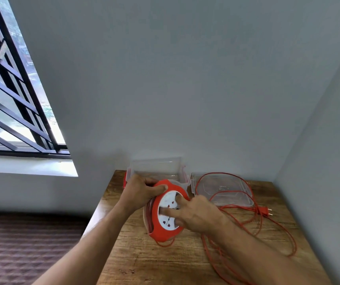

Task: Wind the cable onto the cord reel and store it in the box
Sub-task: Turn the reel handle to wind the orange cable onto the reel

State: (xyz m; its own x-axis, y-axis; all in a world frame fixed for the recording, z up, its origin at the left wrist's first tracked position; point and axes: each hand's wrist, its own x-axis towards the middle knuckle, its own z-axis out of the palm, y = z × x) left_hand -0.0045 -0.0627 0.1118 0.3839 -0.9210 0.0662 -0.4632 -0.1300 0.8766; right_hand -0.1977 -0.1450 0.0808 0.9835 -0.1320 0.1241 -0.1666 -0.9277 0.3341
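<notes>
An orange cord reel (161, 231) with a white socket face is held tilted above the wooden table (165, 262). My left hand (142, 190) grips the reel's upper left rim. My right hand (196, 214) presses its fingers into the white centre disc. Some orange cable is wound on the reel; the rest of the cable (276, 229) lies in loose loops on the table to the right, ending in an orange plug (265, 211). A clear plastic box (156, 167) with red clips stands open behind the reel.
The box's clear lid (226, 192) lies flat to the right of the box, with cable looping around it. Grey walls close the table's back and right sides. A barred window (10, 99) is at the left, and dark patterned floor (21, 243) lies below it.
</notes>
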